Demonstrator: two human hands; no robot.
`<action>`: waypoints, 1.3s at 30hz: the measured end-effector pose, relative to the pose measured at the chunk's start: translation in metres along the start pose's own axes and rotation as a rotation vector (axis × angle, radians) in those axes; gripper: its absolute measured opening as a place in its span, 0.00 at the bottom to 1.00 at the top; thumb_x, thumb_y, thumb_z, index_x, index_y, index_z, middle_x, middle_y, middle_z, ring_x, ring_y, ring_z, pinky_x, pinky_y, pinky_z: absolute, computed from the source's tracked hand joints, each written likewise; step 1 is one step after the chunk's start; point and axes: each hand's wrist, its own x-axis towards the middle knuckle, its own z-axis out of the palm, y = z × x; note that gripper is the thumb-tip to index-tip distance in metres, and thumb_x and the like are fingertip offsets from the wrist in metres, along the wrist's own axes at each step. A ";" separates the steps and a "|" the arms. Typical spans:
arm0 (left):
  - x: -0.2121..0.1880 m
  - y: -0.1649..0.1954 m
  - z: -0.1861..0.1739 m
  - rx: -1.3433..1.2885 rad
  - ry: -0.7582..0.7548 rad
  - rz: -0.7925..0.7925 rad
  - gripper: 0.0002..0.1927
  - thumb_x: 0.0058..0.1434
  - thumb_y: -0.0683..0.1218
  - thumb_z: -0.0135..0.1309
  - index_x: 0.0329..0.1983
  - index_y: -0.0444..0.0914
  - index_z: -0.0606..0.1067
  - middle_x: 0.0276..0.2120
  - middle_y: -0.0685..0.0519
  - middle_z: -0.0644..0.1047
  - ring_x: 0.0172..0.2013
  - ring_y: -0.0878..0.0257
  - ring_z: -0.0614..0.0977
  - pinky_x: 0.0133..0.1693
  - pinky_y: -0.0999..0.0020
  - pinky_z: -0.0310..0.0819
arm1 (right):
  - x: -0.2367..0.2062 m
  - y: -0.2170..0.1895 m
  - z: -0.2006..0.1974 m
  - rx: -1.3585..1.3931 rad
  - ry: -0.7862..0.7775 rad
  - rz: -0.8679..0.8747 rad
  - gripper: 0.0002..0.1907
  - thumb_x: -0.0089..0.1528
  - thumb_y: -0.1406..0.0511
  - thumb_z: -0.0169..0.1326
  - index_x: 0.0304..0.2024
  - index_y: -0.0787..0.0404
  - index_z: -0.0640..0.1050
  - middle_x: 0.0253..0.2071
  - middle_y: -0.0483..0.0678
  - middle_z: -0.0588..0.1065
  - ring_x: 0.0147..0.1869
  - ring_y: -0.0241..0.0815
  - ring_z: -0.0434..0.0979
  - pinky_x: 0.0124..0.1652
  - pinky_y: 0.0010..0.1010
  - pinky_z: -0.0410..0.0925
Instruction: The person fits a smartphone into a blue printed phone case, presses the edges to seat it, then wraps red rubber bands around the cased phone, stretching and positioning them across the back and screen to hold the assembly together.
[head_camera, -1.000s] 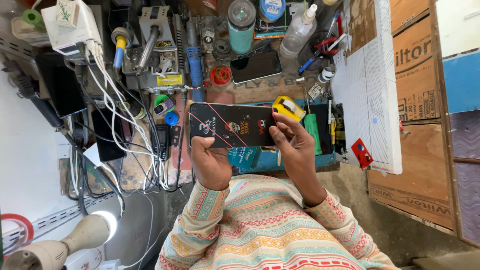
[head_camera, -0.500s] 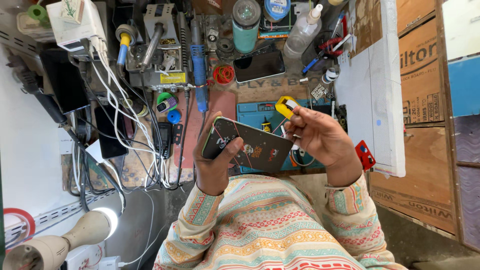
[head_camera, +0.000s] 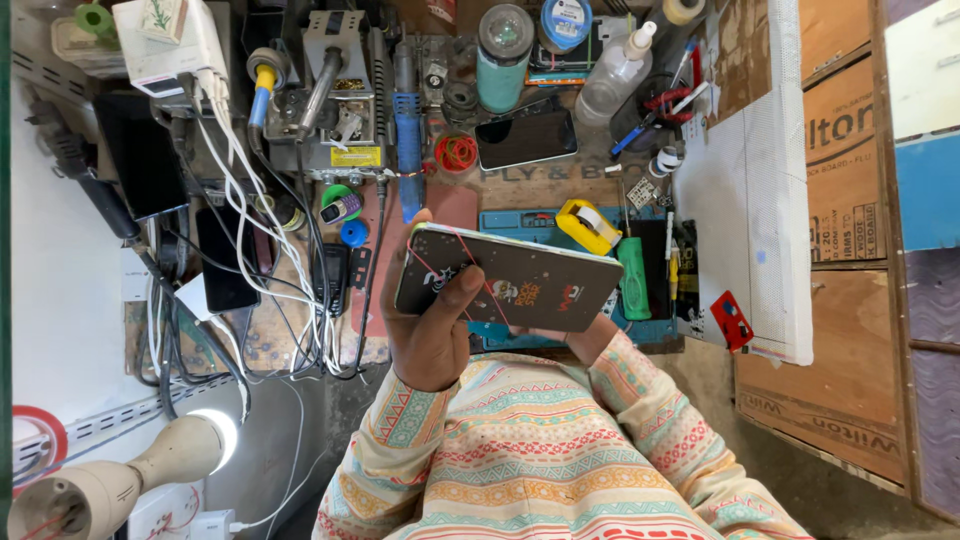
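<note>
Phone (head_camera: 520, 282) lies long axis left-right, dark patterned back up. Left hand (head_camera: 432, 335) grips its left end; right hand (head_camera: 585, 340) supports it beneath, grip unclear.

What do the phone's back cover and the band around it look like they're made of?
Phone, held by the left hand: back looks like glossy printed plastic, given the sheen and cartoon graphics, though glass is possible. Red band: thin and stretched taut, likely rubber.
</note>
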 end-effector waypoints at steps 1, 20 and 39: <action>0.005 0.001 0.002 0.048 -0.003 0.059 0.34 0.64 0.33 0.63 0.73 0.32 0.65 0.48 0.52 0.78 0.49 0.65 0.80 0.54 0.69 0.75 | -0.002 0.009 0.004 -0.029 -0.105 0.180 0.10 0.62 0.58 0.50 0.35 0.58 0.72 0.21 0.42 0.70 0.22 0.34 0.65 0.25 0.26 0.57; 0.011 0.032 0.011 0.011 -0.087 -0.016 0.35 0.65 0.31 0.60 0.74 0.32 0.62 0.51 0.48 0.78 0.50 0.58 0.83 0.53 0.58 0.82 | -0.030 -0.078 -0.017 0.142 0.062 -0.122 0.15 0.69 0.59 0.50 0.32 0.63 0.71 0.28 0.46 0.69 0.29 0.37 0.72 0.29 0.32 0.69; 0.013 0.017 -0.003 0.308 0.105 0.001 0.34 0.64 0.35 0.61 0.73 0.31 0.66 0.47 0.54 0.78 0.45 0.68 0.80 0.49 0.72 0.77 | -0.127 -0.057 0.066 -0.715 -0.083 -0.751 0.09 0.67 0.67 0.55 0.46 0.68 0.79 0.36 0.49 0.78 0.40 0.40 0.78 0.43 0.31 0.73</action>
